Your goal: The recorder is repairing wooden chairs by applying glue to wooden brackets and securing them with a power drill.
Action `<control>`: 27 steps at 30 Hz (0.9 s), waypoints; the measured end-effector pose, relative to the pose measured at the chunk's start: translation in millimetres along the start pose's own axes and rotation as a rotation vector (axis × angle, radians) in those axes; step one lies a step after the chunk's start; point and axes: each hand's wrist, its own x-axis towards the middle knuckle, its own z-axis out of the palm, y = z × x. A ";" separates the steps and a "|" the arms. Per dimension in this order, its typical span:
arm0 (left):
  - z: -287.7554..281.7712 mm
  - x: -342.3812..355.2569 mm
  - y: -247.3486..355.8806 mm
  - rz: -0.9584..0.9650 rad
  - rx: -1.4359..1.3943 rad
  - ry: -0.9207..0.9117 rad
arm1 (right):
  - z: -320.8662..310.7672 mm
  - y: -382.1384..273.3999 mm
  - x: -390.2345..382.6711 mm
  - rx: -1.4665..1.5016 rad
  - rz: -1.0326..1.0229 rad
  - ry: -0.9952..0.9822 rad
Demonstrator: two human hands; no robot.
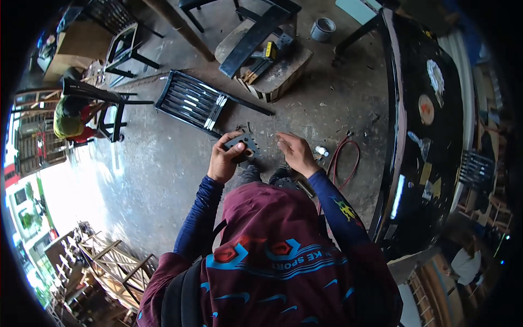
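Observation:
My left hand (pixel 223 161) is closed round a flat grey piece with dark round holes and a notched edge (pixel 249 143); its exact kind is unclear. The thumb lies across the face of that piece. To its right, apart from it, my right hand (pixel 297 155) is raised with its fingers curled toward the thumb. Anything between those fingertips is too small to make out. Beneath my hands are my dark shoes, partly hidden by the maroon shirt. A dark slatted chair back (pixel 190 103) lies on the floor just beyond my left hand.
A wooden block stand (pixel 283 73) ahead bears a dark board and a yellow-and-black tool (pixel 271 50). A paint can (pixel 323 29) stands beyond. A red hose (pixel 357 158) and small white bottle (pixel 322 151) lie right, before a long black panel (pixel 422 180). Another person (pixel 71 117) works at left.

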 end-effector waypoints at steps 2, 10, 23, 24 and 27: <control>-33.3 2.5 -2.7 -0.019 -0.036 0.048 | 16.3 26.0 25.4 -0.440 -0.058 0.023; -129.1 20.3 -67.8 -0.224 -0.052 0.256 | 67.6 140.9 196.5 -0.958 -0.193 -0.155; -185.8 14.3 -168.2 -0.342 -0.246 0.621 | 66.8 205.5 312.5 -0.860 -0.481 -0.213; -180.0 25.9 -171.8 -0.354 -0.256 0.589 | 58.8 218.5 328.4 -1.011 -0.301 -0.130; -176.2 35.0 -173.0 -0.372 -0.211 0.550 | 92.8 222.0 314.3 -0.932 -0.429 -0.427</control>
